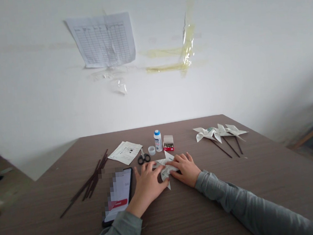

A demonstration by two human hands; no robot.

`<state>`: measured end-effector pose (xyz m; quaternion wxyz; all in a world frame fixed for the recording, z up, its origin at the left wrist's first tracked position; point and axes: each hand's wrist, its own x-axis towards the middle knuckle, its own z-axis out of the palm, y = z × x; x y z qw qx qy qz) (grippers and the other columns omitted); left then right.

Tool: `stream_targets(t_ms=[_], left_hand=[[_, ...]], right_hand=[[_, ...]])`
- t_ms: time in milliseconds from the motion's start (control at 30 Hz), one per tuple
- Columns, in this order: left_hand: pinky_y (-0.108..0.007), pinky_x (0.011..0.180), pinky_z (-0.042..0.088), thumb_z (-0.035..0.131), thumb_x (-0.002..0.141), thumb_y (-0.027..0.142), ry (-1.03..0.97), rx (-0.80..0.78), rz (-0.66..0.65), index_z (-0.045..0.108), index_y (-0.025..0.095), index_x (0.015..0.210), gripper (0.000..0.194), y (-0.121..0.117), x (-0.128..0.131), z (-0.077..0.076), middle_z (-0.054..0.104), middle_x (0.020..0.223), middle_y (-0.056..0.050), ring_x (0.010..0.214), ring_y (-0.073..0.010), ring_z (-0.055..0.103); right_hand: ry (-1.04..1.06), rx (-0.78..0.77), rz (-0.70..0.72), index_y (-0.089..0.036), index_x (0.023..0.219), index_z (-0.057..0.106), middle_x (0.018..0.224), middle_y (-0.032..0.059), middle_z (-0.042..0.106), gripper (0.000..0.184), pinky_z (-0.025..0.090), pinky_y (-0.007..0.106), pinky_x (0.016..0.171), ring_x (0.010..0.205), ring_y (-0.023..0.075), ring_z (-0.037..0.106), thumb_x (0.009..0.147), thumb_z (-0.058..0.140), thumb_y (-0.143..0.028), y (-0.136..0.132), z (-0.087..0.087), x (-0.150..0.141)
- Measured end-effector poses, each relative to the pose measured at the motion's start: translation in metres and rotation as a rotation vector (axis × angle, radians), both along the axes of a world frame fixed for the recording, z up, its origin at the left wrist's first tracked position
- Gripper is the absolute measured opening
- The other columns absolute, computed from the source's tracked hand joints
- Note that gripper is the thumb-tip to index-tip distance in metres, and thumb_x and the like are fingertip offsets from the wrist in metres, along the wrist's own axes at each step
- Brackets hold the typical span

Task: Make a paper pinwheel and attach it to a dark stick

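Note:
A white printed-paper pinwheel [165, 172] lies on the brown table between my two hands, its pointed tips showing above and below the fingers. From the left, my left hand [146, 184] holds it, thumb near the lower tip and fingers curved over the near-left side. My right hand [187, 169] grips the right side, its fingertips pressed on the paper around the centre. Parts of the folds are hidden under the fingers. Just beyond sit black-handled scissors [143, 158], a small clear cup [151, 150], a white bottle with a blue cap [158, 141] and an open red box of small pieces [168, 146].
Square printed paper sheets [125, 153] lie at the back left. Several thin dark sticks [95, 177] are piled left of a phone [126, 188], which lies beside my left wrist. Pinwheels on sticks [209, 134] rest at the back right. A white wall [171, 101] stands behind the table.

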<state>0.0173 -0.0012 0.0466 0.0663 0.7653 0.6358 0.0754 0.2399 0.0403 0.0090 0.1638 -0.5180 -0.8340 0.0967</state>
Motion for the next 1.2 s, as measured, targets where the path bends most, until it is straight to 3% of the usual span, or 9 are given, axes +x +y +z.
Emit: stream_targets(t_ms=[200, 400, 667, 1033, 1200], left_hand=[[-0.101, 0.152, 0.035, 0.09, 0.114, 0.038, -0.012, -0.018, 0.003, 0.091, 0.038, 0.167, 0.053, 0.0008, 0.0006, 0.0, 0.076, 0.185, -0.018, 0.18, -0.0554, 0.06], [-0.1, 0.151, 0.037, 0.091, 0.112, 0.038, -0.022, 0.004, -0.001, 0.093, 0.038, 0.164, 0.052, 0.001, -0.0012, -0.001, 0.078, 0.182, -0.017, 0.177, -0.0561, 0.063], [-0.098, 0.152, 0.038, 0.087, 0.114, 0.036, 0.0, -0.017, 0.008, 0.091, 0.038, 0.167, 0.053, -0.0009, 0.002, 0.0026, 0.077, 0.185, -0.016, 0.179, -0.0559, 0.061], [-0.097, 0.152, 0.038, 0.089, 0.113, 0.036, -0.007, -0.006, 0.011, 0.092, 0.041, 0.165, 0.052, 0.0002, -0.0002, 0.0, 0.077, 0.184, -0.015, 0.179, -0.0528, 0.062], [-0.096, 0.151, 0.039, 0.093, 0.11, 0.039, -0.031, 0.0, 0.011, 0.094, 0.043, 0.161, 0.051, 0.0012, -0.0004, -0.0011, 0.079, 0.181, -0.014, 0.176, -0.0528, 0.063]], right_hand=[[0.006, 0.023, 0.002, -0.045, 0.158, 0.096, 0.14, 0.0126, 0.09, 0.042, 0.053, 0.085, 0.145, 0.141, 0.044, 0.081, 0.118, 0.081, -0.042, 0.0009, -0.0001, -0.0017], [0.009, 0.009, 0.004, -0.043, 0.161, 0.095, 0.142, 0.0129, 0.091, 0.044, 0.045, 0.086, 0.151, 0.142, 0.0438, 0.082, 0.119, 0.083, -0.044, -0.0019, 0.0014, 0.0005], [0.011, 0.025, 0.023, -0.045, 0.152, 0.098, 0.137, 0.0128, 0.09, 0.038, 0.051, 0.085, 0.147, 0.139, 0.0445, 0.082, 0.119, 0.081, -0.048, -0.0018, 0.0032, 0.0026], [0.035, 0.038, 0.015, -0.046, 0.141, 0.102, 0.135, 0.01, 0.091, 0.031, 0.052, 0.082, 0.148, 0.136, 0.0428, 0.085, 0.116, 0.084, -0.043, -0.0032, 0.0027, 0.0062], [0.048, 0.035, 0.003, -0.042, 0.141, 0.102, 0.135, 0.011, 0.091, 0.03, 0.047, 0.085, 0.15, 0.137, 0.0413, 0.084, 0.118, 0.083, -0.042, -0.0008, -0.002, 0.006]])
